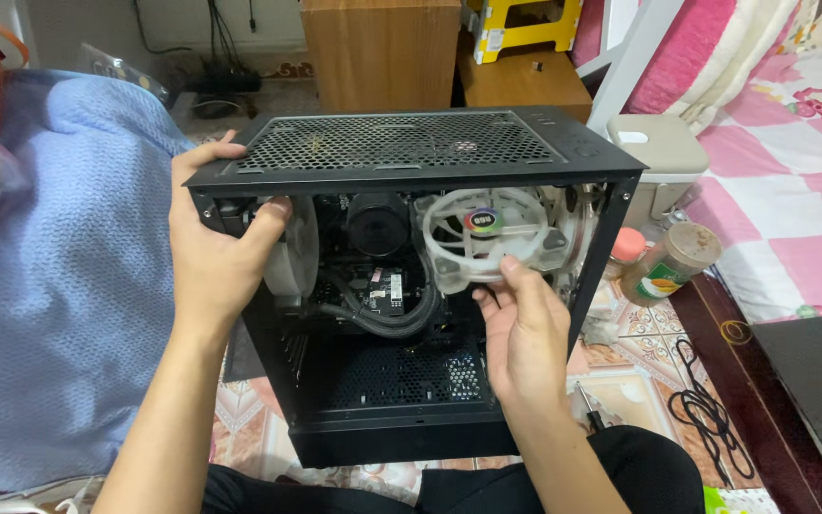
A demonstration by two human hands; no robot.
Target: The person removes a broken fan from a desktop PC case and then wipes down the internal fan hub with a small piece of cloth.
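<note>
The right hand (525,338) reaches into an open black computer case (411,286), its fingers (516,276) closed around the lower rim of a translucent white fan (487,238) with a glowing multicoloured hub. The fan sits tilted inside the upper right of the case. The left hand (211,247) grips the case's upper left corner, thumb (264,228) inside the opening beside a second white fan (297,247), fingers wrapped behind. Black hoses (382,319) loop below a round pump block (378,224) at the centre. The case stands on a patterned floor (639,371). A blue blanket (59,286) lies to the left; a jar (673,262), a screwdriver (590,411) and a coiled black cable (706,409) lie to the right.
</note>
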